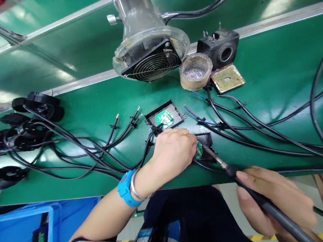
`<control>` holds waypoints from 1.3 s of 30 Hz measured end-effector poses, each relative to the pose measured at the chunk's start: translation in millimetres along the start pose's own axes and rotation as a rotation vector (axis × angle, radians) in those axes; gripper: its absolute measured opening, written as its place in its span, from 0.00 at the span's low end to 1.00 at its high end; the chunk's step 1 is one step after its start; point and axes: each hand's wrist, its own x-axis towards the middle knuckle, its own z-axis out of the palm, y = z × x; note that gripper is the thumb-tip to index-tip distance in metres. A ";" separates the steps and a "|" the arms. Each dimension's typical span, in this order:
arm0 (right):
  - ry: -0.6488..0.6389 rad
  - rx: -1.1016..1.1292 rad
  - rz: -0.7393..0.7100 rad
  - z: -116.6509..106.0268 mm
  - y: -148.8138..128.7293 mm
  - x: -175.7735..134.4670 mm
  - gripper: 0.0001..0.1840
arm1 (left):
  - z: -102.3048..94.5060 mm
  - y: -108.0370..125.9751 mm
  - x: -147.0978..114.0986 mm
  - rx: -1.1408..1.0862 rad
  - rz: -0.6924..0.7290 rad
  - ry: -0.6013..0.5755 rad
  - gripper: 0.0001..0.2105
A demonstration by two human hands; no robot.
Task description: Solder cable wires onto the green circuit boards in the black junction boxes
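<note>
My right hand is closed around the dark handle of a soldering iron, slanting up and left. Its metal tip reaches a small green circuit board in a black plastic case. At that board's left edge, the fingers of my left hand are pinched together; whatever lies between them is hidden. Part of the case is covered by this hand. Just beyond my knuckles a second open black case contains another green circuit board, with a black cable entering at its near side.
Black cables with bared ends lie at left, leading to round black parts. More cables run off right. Behind stand a fume extractor, a solder pot, a sponge tray and an iron holder. Blue bins sit lower left.
</note>
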 end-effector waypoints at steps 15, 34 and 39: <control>-0.023 0.108 0.002 2.6 6.6 18.4 0.17 | -1.0 0.5 -1.0 0.010 0.023 0.017 0.09; -0.078 0.114 -0.028 5.6 10.4 13.0 0.19 | -0.9 0.3 -0.6 0.011 0.027 -0.003 0.11; -0.117 0.005 -0.103 6.3 3.8 12.3 0.14 | 1.0 -1.1 -0.8 0.034 0.037 0.005 0.10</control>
